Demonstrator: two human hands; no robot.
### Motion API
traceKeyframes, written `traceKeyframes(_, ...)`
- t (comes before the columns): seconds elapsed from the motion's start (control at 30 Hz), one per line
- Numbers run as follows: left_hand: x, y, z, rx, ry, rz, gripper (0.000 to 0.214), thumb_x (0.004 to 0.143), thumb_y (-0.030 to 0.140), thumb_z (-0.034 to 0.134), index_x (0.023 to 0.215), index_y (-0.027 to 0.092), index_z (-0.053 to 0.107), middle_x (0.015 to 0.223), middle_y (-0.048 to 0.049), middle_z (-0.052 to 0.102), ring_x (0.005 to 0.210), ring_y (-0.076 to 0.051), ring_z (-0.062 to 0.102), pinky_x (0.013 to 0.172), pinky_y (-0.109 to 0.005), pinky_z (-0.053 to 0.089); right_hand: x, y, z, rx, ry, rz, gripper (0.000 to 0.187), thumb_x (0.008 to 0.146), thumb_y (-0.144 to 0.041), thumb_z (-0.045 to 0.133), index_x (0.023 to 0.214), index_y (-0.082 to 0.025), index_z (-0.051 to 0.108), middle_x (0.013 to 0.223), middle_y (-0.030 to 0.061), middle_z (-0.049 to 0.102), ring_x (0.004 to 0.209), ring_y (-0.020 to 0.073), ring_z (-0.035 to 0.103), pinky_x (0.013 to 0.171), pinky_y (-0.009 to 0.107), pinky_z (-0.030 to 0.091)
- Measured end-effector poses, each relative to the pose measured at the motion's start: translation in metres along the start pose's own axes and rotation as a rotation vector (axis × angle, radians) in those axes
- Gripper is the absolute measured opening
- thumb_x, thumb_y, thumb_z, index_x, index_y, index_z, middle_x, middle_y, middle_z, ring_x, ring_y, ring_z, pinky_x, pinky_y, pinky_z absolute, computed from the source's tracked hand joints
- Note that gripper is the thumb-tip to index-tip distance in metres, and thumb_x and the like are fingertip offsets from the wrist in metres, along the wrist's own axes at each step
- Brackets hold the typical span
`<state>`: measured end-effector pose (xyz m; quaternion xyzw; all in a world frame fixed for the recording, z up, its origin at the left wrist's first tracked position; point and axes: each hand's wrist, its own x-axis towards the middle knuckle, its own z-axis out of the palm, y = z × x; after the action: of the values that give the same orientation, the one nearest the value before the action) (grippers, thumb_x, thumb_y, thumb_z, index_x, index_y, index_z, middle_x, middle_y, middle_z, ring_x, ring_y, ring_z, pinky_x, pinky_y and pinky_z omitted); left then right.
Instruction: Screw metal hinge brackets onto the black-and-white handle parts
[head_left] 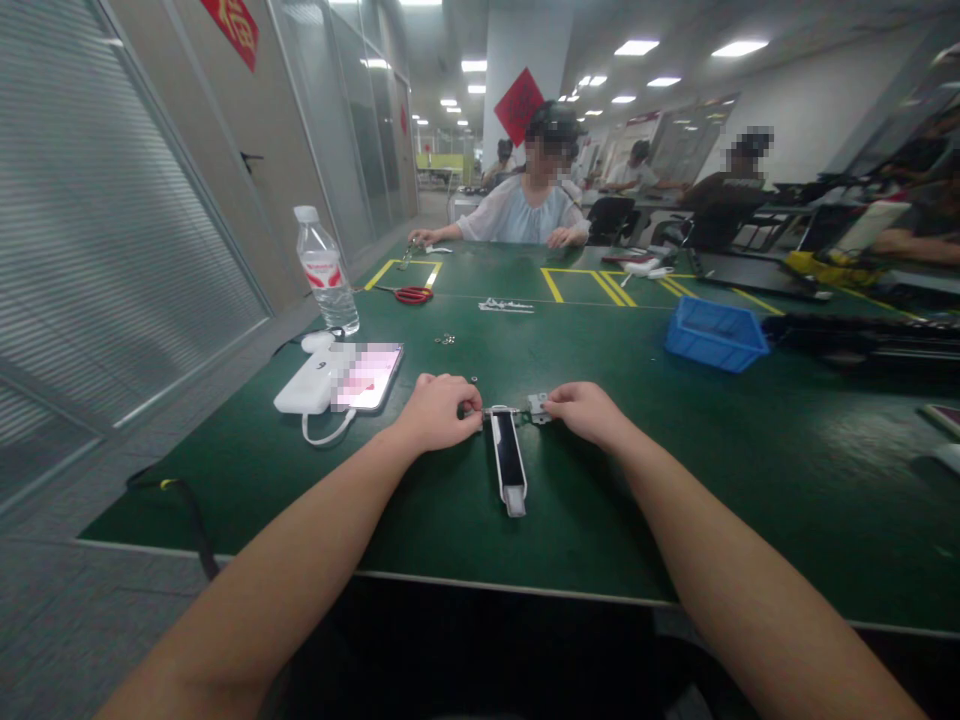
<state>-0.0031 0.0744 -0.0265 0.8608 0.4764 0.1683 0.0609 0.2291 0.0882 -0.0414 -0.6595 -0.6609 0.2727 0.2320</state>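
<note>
My right hand [589, 413] pinches the edge of a small flat metal bracket [538, 407] just above the table. My left hand [444, 412] has its thumb and fingers closed at the left side of the same spot; what sits between the fingertips is too small to make out. Between both hands a slim black strip with a white frame [508, 452] lies lengthwise, its pale end pointing towards me. Thin metal shows at the strip's far end, close to both hands' fingertips. A tiny metal ring [474, 379] rests just beyond my left fingers.
On the left are a water bottle [327, 280], a white power bank [309, 382] with cable and a phone [379, 375]. Small metal parts [447, 340], red-handled scissors [412, 295], metal strips [506, 305] and a blue bin [716, 335] lie farther off. A person [536, 200] sits opposite.
</note>
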Motion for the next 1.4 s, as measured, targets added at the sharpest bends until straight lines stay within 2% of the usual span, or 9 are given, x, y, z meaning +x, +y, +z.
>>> traceKeyframes(0.57, 0.0, -0.003, 0.003, -0.007, -0.005, 0.029, 0.012, 0.075, 0.025, 0.055, 0.079, 0.02, 0.065, 0.08, -0.0017, 0.065, 0.085, -0.022, 0.058, 0.078, -0.038, 0.032, -0.003, -0.002, 0.001, 0.011, -0.061, -0.018, 0.01, 0.074, -0.02, 0.065, 0.07, -0.016, 0.074, 0.068, 0.0059, 0.071, 0.063, 0.016, 0.061, 0.061, 0.027, 0.042)
traceKeyframes(0.83, 0.0, -0.003, 0.004, -0.009, 0.008, 0.045, 0.012, 0.075, 0.024, 0.054, 0.078, 0.019, 0.065, 0.079, -0.0018, 0.065, 0.084, -0.021, 0.057, 0.078, -0.037, 0.032, -0.009, -0.007, 0.001, -0.009, -0.059, -0.05, 0.021, 0.072, -0.031, 0.066, 0.057, -0.018, 0.069, 0.056, 0.0029, 0.067, 0.048, 0.0117, 0.053, 0.049, 0.025, 0.037)
traceKeyframes(0.93, 0.0, -0.003, 0.005, -0.008, 0.012, 0.047, 0.012, 0.076, 0.024, 0.054, 0.078, 0.019, 0.065, 0.078, -0.002, 0.065, 0.083, -0.021, 0.057, 0.078, -0.037, 0.032, -0.009, -0.007, 0.003, -0.07, -0.036, -0.055, 0.023, 0.072, -0.035, 0.066, 0.057, -0.018, 0.067, 0.057, 0.0029, 0.067, 0.051, 0.0123, 0.055, 0.05, 0.025, 0.037)
traceKeyframes(1.07, 0.0, -0.003, 0.005, -0.008, 0.011, 0.047, 0.012, 0.076, 0.025, 0.054, 0.079, 0.02, 0.065, 0.08, -0.002, 0.065, 0.084, -0.021, 0.057, 0.078, -0.037, 0.032, -0.009, -0.007, 0.004, -0.131, -0.013, -0.076, 0.02, 0.072, -0.037, 0.067, 0.062, -0.019, 0.067, 0.062, 0.0028, 0.067, 0.058, 0.0141, 0.058, 0.054, 0.026, 0.039)
traceKeyframes(1.23, 0.0, -0.003, 0.003, -0.008, 0.018, 0.03, 0.013, 0.076, 0.026, 0.055, 0.08, 0.02, 0.066, 0.081, -0.0019, 0.065, 0.085, -0.022, 0.058, 0.079, -0.037, 0.032, -0.011, -0.009, 0.0, -0.106, 0.012, -0.116, 0.015, 0.072, -0.033, 0.067, 0.07, -0.018, 0.067, 0.068, 0.0022, 0.066, 0.063, 0.014, 0.057, 0.059, 0.025, 0.04)
traceKeyframes(1.4, 0.0, -0.003, 0.001, -0.016, 0.001, 0.013, 0.014, 0.077, 0.027, 0.056, 0.081, 0.02, 0.067, 0.084, -0.0025, 0.066, 0.087, -0.022, 0.058, 0.08, -0.038, 0.032, -0.014, -0.012, 0.0, -0.075, -0.008, -0.24, 0.02, 0.074, -0.029, 0.064, 0.09, -0.017, 0.071, 0.071, 0.001, 0.064, 0.061, 0.0122, 0.052, 0.059, 0.026, 0.039)
